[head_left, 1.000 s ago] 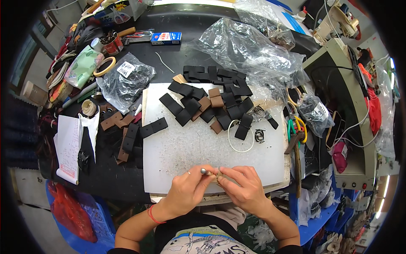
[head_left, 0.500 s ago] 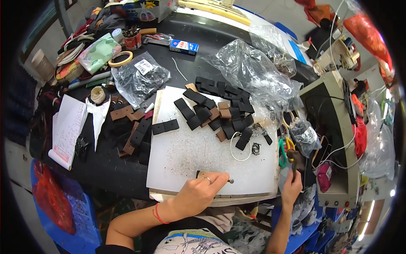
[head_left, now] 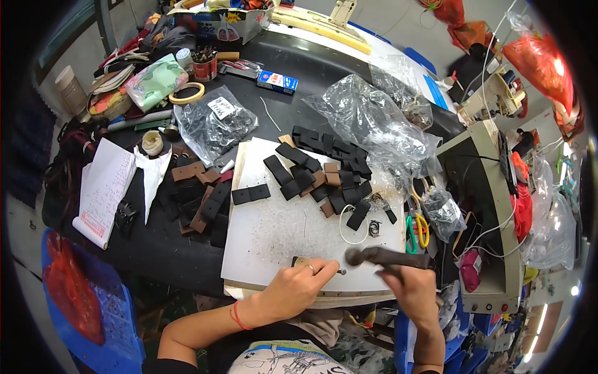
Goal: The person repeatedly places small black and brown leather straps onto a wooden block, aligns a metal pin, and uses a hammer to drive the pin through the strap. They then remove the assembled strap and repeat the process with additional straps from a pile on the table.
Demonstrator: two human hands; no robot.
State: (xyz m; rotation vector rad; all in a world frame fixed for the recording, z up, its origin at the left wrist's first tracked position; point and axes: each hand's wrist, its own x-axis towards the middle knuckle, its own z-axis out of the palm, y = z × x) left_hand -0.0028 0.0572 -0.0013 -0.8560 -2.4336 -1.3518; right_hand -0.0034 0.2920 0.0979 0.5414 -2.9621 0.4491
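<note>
Since half a second ago, a dark metal hammer (head_left: 389,256) has been taken up by the right hand (head_left: 413,288), which was then off the board's edge; it is now clenched round the handle, head pointing left. A thin metal punch (head_left: 334,270) is pinched by the left hand (head_left: 300,288) over a small tan leather strap piece (head_left: 303,262) (partly hidden) at the near edge of the white cutting board (head_left: 280,230). Farther off, black and brown leather pieces (head_left: 324,171) are heaped.

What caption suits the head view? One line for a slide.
Left hand steadies a small punch on a leather strap; right hand holds a hammer beside it.
</note>
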